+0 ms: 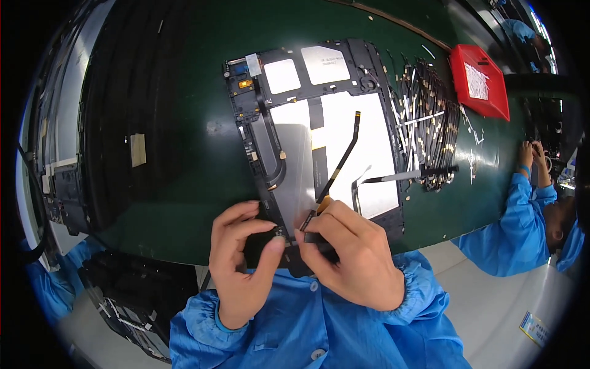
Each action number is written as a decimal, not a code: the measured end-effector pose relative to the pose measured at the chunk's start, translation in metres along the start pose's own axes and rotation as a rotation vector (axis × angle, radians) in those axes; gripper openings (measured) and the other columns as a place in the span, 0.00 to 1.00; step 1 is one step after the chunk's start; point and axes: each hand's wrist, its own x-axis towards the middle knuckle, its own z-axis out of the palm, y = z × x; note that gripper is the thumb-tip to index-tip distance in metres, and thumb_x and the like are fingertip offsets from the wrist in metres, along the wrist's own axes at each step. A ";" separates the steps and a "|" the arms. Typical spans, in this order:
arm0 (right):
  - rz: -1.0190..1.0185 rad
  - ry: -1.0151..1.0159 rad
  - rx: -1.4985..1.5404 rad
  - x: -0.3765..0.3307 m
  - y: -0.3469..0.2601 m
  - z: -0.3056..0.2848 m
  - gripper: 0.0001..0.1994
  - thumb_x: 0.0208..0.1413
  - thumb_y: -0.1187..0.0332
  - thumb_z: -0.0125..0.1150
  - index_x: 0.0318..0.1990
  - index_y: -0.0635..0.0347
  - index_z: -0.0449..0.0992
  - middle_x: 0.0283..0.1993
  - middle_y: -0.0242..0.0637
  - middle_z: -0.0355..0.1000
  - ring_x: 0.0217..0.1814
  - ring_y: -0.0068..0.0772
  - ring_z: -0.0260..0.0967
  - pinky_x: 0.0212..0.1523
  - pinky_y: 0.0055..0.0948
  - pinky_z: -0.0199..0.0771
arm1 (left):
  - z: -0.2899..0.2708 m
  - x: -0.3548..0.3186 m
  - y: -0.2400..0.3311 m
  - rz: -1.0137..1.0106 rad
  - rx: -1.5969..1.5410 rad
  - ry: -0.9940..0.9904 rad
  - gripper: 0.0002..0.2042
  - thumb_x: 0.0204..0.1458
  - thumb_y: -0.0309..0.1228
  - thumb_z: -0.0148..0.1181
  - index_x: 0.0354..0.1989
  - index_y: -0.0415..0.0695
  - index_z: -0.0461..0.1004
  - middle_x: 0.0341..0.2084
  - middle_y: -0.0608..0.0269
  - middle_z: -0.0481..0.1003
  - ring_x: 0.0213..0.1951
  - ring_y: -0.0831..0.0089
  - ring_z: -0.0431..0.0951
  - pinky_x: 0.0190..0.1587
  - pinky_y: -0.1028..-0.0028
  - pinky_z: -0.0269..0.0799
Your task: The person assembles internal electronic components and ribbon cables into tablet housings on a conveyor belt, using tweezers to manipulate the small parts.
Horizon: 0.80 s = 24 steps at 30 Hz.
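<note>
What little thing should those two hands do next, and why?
Maybe the left hand should gently steady the near edge of the black frame. The right hand pinches a thin ribbon cable close to that edge, its far end sticking out over the white panel, while the left thumb and finger curve apart with nothing seen between them.
</note>
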 end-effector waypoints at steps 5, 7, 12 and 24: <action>0.010 0.016 0.031 0.000 0.001 0.002 0.07 0.44 0.74 0.60 0.31 0.65 0.70 0.32 0.40 0.62 0.30 0.42 0.67 0.29 0.34 0.69 | -0.004 0.001 -0.003 -0.010 -0.113 -0.029 0.08 0.50 0.19 0.55 0.40 0.34 0.71 0.50 0.53 0.62 0.51 0.68 0.68 0.50 0.75 0.67; 0.002 0.011 0.022 0.000 0.000 0.001 0.07 0.44 0.74 0.60 0.31 0.65 0.70 0.31 0.40 0.62 0.30 0.42 0.67 0.30 0.34 0.69 | -0.004 0.000 -0.003 0.001 -0.106 -0.036 0.08 0.50 0.19 0.55 0.40 0.35 0.71 0.50 0.53 0.62 0.51 0.68 0.68 0.50 0.75 0.67; -0.005 -0.033 0.040 0.000 0.001 -0.003 0.08 0.43 0.75 0.61 0.31 0.65 0.70 0.31 0.41 0.61 0.31 0.43 0.66 0.32 0.35 0.68 | -0.005 0.000 -0.005 0.015 -0.096 -0.061 0.09 0.51 0.19 0.55 0.40 0.35 0.71 0.50 0.53 0.62 0.52 0.68 0.67 0.51 0.74 0.66; -0.004 -0.022 0.022 0.000 -0.007 0.002 0.09 0.43 0.77 0.58 0.34 0.68 0.70 0.34 0.44 0.62 0.36 0.47 0.64 0.37 0.38 0.66 | 0.005 0.000 -0.007 0.129 0.058 0.032 0.10 0.45 0.19 0.60 0.38 0.39 0.73 0.48 0.54 0.66 0.47 0.64 0.71 0.49 0.71 0.67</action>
